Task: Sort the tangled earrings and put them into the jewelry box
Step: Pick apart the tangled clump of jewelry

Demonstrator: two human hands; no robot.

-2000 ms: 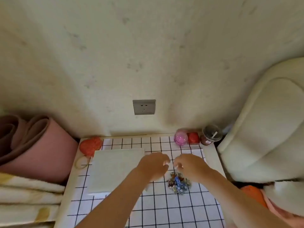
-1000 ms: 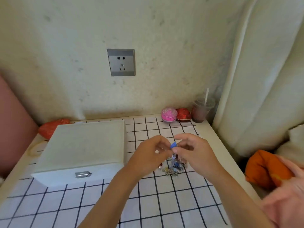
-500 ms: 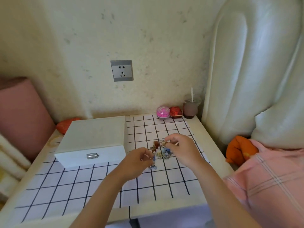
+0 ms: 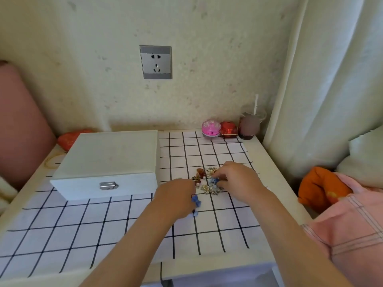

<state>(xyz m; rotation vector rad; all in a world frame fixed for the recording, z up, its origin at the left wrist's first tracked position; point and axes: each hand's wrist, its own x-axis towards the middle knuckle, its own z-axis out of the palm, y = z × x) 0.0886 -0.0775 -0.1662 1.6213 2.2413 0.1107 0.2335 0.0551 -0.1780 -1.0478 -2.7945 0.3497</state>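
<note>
A tangled heap of earrings (image 4: 207, 181), gold, red and blue, lies on the checked cloth right of centre. My right hand (image 4: 238, 181) curls over the heap's right side and pinches into it near a blue piece. My left hand (image 4: 176, 197) sits just left of and below the heap and pinches a blue earring (image 4: 196, 200) that hangs under its fingers, drawn away from the heap. The white jewelry box (image 4: 107, 162) stands to the left with its lid down and a silver clasp (image 4: 107, 185) on the front.
A pink round case (image 4: 211, 128), a red box (image 4: 228, 129) and a drink cup with a straw (image 4: 249, 127) stand at the back right by the wall. A red pouch (image 4: 70, 137) lies behind the box. Orange cloth (image 4: 319, 189) lies off the table's right edge.
The camera has moved closer and steadied. My left hand has drawn the blue earring down and left out of the heap. My right hand has dropped onto the heap.
</note>
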